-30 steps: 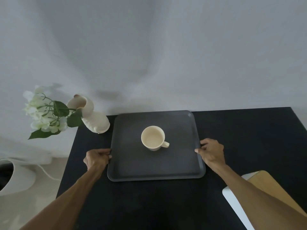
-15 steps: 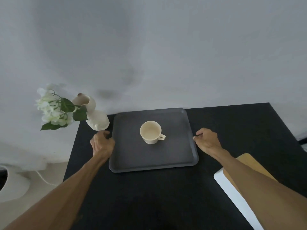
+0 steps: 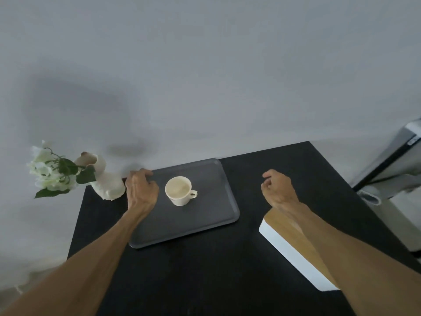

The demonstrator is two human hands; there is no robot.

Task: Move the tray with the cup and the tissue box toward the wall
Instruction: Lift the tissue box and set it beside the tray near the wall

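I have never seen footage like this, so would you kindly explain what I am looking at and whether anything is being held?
No machine here: a person wears a camera on the head, looking down at both bare arms. On the black table lies a flat dark grey tray with a cream cup on it. The left hand rests on the tray's far left corner; whether it has a grip there is unclear. The right hand hovers loosely curled, holding nothing. A white vase of flowers stands at the left, a white box with a wooden top at the right.
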